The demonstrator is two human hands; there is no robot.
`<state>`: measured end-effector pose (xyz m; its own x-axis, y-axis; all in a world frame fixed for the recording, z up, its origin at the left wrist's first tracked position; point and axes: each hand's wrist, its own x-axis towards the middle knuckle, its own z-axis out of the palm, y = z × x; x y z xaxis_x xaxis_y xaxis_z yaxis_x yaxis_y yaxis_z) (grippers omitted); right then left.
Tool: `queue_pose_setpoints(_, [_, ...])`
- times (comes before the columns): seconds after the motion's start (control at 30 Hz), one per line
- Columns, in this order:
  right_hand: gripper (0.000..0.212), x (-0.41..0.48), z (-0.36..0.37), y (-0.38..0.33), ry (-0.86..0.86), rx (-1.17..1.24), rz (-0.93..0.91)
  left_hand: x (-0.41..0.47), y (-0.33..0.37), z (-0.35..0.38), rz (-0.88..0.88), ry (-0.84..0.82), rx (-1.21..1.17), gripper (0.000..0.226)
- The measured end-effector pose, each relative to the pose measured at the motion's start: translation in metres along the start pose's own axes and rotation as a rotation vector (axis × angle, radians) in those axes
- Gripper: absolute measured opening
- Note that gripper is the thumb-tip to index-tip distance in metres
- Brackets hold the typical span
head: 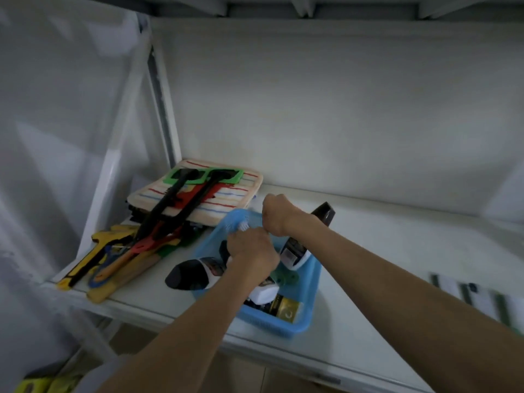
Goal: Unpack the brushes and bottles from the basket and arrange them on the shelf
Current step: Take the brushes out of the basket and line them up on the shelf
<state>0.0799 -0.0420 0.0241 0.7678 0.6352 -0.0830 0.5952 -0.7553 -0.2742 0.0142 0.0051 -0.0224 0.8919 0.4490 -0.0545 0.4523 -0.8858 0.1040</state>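
Both hands are reaching into the light-blue plastic basket (304, 321), the left hand (251, 251) closing round a white-bristled brush (243, 226), light and stiff, best gripped by its handle, the right hand (276, 212) fisted just beyond, contents unclear.

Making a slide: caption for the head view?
Both hands, left and right, reach into a blue plastic basket of bottles on a white shelf.

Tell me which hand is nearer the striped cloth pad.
Right. The right hand hovers just past the striped cloth pad at its near-right corner; the left hand sits lower, over the blue basket.
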Motion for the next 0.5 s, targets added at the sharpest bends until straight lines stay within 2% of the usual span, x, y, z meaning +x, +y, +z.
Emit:
queue_pose_setpoints(0.07, [0.035, 0.006, 0.001, -0.010, -0.135, -0.124, 0.030, 0.002, -0.003, 0.004, -0.006, 0.025, 0.000, 0.031])
queue_pose_setpoints(0.17, [0.033, 0.009, 0.004, -0.014, -0.302, -0.307, 0.102, 0.003, -0.004, 0.008, -0.017, 0.012, 0.042, 0.026])
queue_pose_setpoints(0.27, [0.035, 0.007, 0.015, -0.010, -0.367, -0.379, 0.145, -0.004, 0.000, 0.008, -0.053, 0.003, 0.096, 0.019])
queue_pose_setpoints(0.3, [0.030, 0.007, 0.018, -0.008, -0.384, -0.401, 0.136, -0.006, 0.001, 0.007, -0.057, 0.002, 0.106, 0.019])
queue_pose_setpoints(0.37, [0.007, 0.011, 0.021, -0.003, -0.443, -0.410, 0.176, -0.010, 0.002, 0.007, -0.055, 0.002, 0.100, 0.016])
queue_pose_setpoints(0.43, [0.016, 0.014, 0.024, -0.001, -0.526, -0.392, 0.250, -0.015, 0.001, 0.007, -0.049, 0.013, 0.055, 0.011])
queue_pose_setpoints(0.5, [0.016, 0.011, 0.025, -0.004, -0.491, -0.438, 0.196, -0.017, -0.001, 0.008, -0.050, 0.043, 0.001, 0.011])
